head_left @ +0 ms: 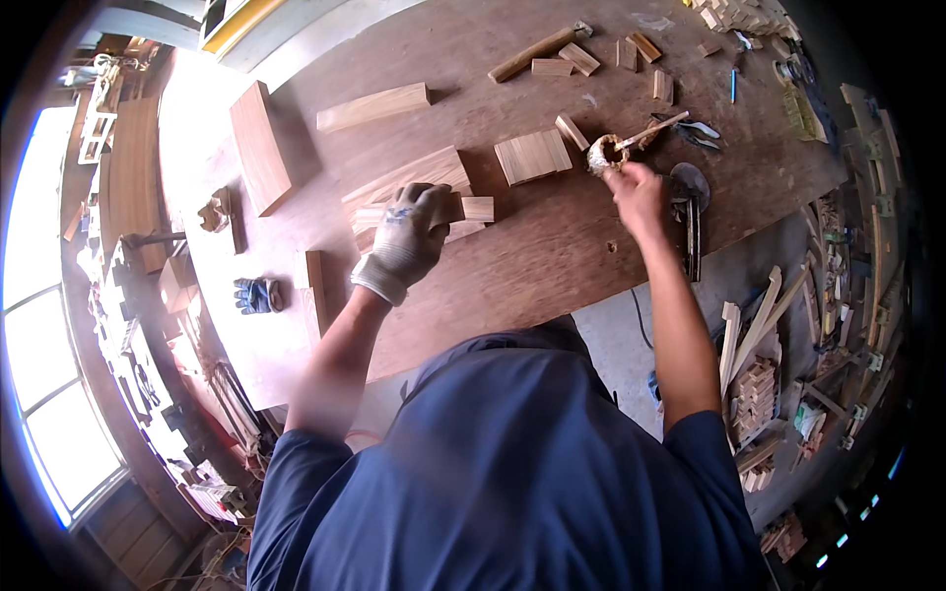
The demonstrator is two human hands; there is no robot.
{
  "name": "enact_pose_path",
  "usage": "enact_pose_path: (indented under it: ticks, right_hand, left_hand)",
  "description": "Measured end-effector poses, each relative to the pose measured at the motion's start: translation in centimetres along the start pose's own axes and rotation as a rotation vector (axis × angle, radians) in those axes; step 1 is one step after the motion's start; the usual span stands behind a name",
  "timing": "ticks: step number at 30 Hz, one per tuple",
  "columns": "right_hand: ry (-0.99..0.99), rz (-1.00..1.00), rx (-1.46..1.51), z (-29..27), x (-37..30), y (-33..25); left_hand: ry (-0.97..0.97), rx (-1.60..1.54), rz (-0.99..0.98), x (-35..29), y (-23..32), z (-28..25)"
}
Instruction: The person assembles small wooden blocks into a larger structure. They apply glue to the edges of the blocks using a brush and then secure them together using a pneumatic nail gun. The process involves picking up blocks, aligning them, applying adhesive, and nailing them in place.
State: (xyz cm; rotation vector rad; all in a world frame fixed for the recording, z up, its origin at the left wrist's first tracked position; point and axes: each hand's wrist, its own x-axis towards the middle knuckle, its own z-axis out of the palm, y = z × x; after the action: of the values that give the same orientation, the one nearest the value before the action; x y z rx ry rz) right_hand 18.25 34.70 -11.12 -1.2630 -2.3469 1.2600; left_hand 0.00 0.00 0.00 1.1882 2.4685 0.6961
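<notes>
My left hand (406,236), in a grey-white work glove, is closed around a small wooden block (478,209) whose end sticks out to the right. Beneath it lie flat wooden boards (424,175) on the workbench. My bare right hand (641,197) is closed at the near rim of a small round pot (597,156) crusted with yellow-brown residue; its fingertips are partly hidden. A pale stick (655,129) leans out of the pot to the right. Between the hands, beyond them, sits a squarish group of wood pieces (532,158), with a short block (571,131) beside it.
The brown workbench (552,266) carries a thick board (261,148), a long strip (374,106), several offcuts (581,59), a blue pen (733,86), pliers-like tools (698,132), a metal clamp (694,227) at the near edge and a blue glove (258,295). Stacked wood (757,394) stands right.
</notes>
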Motion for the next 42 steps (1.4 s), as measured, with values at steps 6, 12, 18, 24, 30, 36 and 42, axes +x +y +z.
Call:
enact_pose_path:
  ticks: [6,12,18,24,30,36,42]
  right_hand:
    - [-0.107,-0.268,-0.210,4.5,-10.6,2.9]
    - [-0.104,-0.424,-0.434,5.7,-13.4,1.9]
    - [-0.086,-0.460,-0.413,5.5,-13.4,2.1]
    - [-0.098,-0.463,-0.434,5.5,-13.4,2.1]
    - [-0.068,-0.498,-0.449,5.6,-13.3,2.1]
    - [-0.079,-0.487,-0.458,5.5,-13.4,1.9]
    - [-0.052,-0.508,-0.463,5.6,-13.5,2.1]
  left_hand:
    - [0.015,-0.038,0.155,1.6,-1.2,3.6]
    - [-0.095,0.041,0.113,2.4,-0.7,5.1]
    - [-0.139,0.087,0.114,3.3,0.0,5.5]
    - [-0.172,0.102,0.094,3.4,-0.1,5.6]
    - [-0.166,0.097,0.077,3.5,-0.1,5.8]
    - [-0.173,0.064,0.091,3.5,-0.3,5.6]
    - [-0.197,0.168,0.117,4.2,0.2,5.5]
